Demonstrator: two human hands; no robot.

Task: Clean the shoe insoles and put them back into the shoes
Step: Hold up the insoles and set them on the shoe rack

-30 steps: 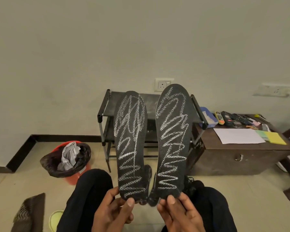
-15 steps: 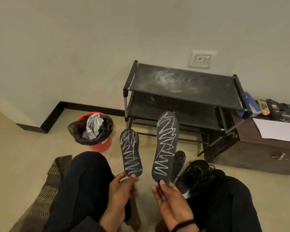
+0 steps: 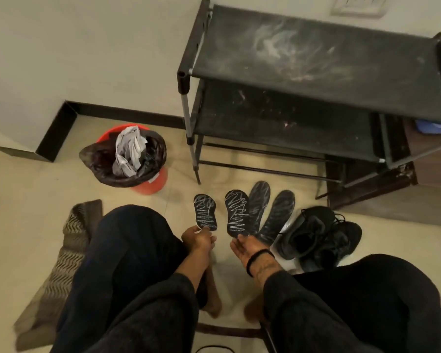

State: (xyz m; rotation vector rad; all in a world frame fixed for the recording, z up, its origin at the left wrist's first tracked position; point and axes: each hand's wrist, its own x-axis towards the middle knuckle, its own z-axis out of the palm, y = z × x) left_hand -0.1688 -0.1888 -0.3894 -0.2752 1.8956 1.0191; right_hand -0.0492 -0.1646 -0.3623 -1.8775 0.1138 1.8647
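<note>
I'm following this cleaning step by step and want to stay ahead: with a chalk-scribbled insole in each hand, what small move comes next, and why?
Probably set one insole down, likely the right hand's insole, beside the two insoles on the floor. Both hands are full, the left hand pinching the other marked insole, so neither is free to wipe off the white scribbles.

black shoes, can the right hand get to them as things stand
Probably not at once. The right hand is close beside the shoes with nothing between them, but it holds an insole, so it would likely have to put that down first.
</note>
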